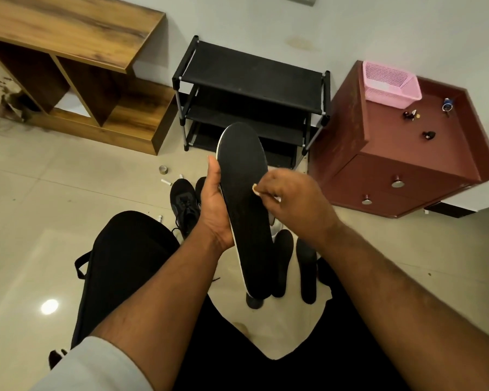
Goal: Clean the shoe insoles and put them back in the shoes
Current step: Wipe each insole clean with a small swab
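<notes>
The insole (244, 193) is held up at frame centre, long axis running from 12 o'clock (toe) to 6 o'clock (heel), dark face toward the camera. The left hand (213, 210) grasps it along its 9 o'clock edge, thumb lying up the rim and fingers curled behind. The right hand (294, 204) pinches a small pale wipe (255, 189) against the dark face near the 3 o'clock edge.

Handling, judged from appearance: the insole is thin, light and flexible, with a fabric top and a pale foam rim. It should bend under pressure, so support from behind is advisable opposite the wiping point. Hold by the side edge at mid-length; gripping the toe or heel alone would let it flop.

Two more insoles (283, 262) lie on a pale cloth (283, 328) at 6 o'clock, just below the held one. A black shoe (185, 206) stands on the floor at 9 o'clock of the left hand.
</notes>
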A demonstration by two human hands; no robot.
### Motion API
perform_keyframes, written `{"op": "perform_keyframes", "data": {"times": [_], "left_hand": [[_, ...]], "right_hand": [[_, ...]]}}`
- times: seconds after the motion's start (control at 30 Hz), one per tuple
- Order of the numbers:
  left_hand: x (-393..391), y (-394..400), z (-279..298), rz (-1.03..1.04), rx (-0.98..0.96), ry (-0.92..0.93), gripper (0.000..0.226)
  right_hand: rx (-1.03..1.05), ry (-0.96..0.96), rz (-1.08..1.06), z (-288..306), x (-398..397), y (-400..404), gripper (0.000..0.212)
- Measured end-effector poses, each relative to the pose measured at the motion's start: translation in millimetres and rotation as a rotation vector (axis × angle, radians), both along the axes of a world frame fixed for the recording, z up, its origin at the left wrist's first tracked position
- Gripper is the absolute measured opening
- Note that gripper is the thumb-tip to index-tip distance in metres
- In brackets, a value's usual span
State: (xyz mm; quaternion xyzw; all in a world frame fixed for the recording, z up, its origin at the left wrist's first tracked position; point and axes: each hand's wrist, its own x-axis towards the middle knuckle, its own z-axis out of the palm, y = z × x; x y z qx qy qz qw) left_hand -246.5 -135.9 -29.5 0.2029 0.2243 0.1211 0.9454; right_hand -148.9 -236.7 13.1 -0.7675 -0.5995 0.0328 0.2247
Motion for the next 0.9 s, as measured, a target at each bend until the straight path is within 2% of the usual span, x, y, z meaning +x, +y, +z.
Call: {"op": "perform_keyframes", "data": {"times": [0.2,0.47,0.6,0.8,0.9], "left_hand": [[3,1,7,0.083,0.006,0.049,0.088],[0,-16,4,-0.051,0.003,0.026,0.080],[1,-13,1,-0.046,-0.005,0.048,0.088],[1,-1,-5,-0.012,-0.032,0.033,0.083],[4,0,-4,-0.014,-0.072,0.046,0.078]], "right_hand": [[-0.019,0.057,0.074,-19,-49,-38,0.018],[0.072,-0.090,-0.007,3,5,23,0.015],[0.070,-0.112,-0.009,9,13,35,0.013],[0.056,0.035,0.095,-9,-45,-9,0.022],[0.100,0.032,0.103,-12,-53,-13,0.026]]}}
